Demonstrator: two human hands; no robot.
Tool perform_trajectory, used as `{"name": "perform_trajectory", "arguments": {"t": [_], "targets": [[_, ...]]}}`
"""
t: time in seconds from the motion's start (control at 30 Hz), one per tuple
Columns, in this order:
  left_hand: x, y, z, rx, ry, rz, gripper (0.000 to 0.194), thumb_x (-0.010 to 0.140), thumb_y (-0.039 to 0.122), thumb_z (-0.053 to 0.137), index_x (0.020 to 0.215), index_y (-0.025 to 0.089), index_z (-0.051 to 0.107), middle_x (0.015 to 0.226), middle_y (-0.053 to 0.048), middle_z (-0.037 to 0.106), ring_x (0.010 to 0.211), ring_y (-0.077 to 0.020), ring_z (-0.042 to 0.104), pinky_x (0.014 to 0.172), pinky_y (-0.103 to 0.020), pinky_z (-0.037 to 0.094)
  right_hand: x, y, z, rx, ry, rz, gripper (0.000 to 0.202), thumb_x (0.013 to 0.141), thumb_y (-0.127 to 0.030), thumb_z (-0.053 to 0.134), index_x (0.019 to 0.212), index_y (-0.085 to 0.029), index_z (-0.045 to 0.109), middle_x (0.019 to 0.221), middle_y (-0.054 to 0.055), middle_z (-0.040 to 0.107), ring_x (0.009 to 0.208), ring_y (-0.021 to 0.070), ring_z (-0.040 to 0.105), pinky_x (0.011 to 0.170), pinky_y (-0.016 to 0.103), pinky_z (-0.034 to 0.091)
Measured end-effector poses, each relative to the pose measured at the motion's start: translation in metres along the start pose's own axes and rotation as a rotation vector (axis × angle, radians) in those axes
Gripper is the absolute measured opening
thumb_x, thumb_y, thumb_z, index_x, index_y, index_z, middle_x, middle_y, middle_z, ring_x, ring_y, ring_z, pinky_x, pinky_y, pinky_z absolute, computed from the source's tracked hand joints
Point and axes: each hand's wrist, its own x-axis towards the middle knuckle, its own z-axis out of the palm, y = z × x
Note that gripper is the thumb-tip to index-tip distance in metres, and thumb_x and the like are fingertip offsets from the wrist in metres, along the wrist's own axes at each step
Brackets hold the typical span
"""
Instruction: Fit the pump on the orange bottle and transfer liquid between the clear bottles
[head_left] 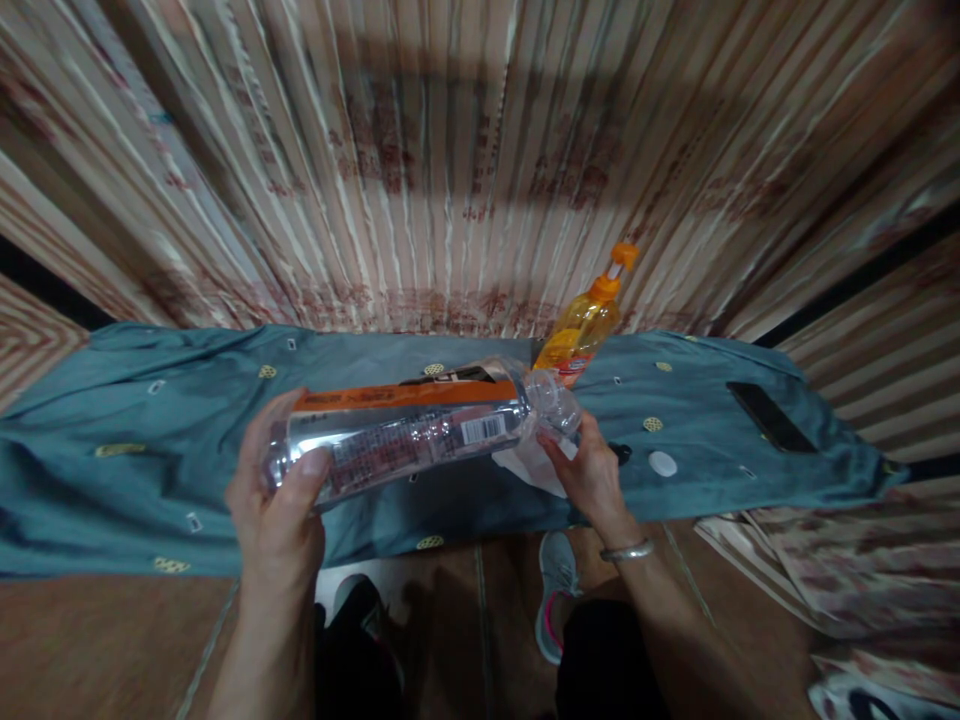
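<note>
A large clear plastic bottle (420,440) with a silver and orange label lies nearly level in the air above the cloth-covered bench. Its base is wrapped by my left hand (281,480), thumb across the label side. At the other end, my right hand (589,465) closes its fingers at the clear neck. A white sheet, perhaps tissue (534,468), shows below the neck beside my right fingers; whether they touch it I cannot tell. Just behind the neck stands an orange pump bottle (581,325), its lower part partly hidden.
A teal patterned cloth (360,540) covers the long narrow bench. Toward its right end lie a dark phone (771,416) and a white round disc (663,463). A small black item (621,453) is near my right wrist. Pleated curtain (450,180) hangs close behind.
</note>
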Motion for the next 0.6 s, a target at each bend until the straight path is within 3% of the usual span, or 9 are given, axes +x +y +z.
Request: {"name": "perform_trajectory", "arguments": {"t": [0.6], "targets": [[0.0004, -0.0049, -0.0009, 0.019, -0.02, 0.041, 0.052, 0.058, 0.046, 0.082, 0.106, 0.026, 0.077, 0.099, -0.001, 0.072, 0.09, -0.0243, 0.065, 0.088, -0.041, 0.051, 0.001, 0.0004, -0.0011, -0.025, -0.015, -0.001, 0.064, 0.092, -0.069, 0.052, 0.128, -0.016, 0.055, 0.111, 0.019, 0.074, 0.102, 0.0324, 0.072, 0.084, 0.046, 0.058]]}}
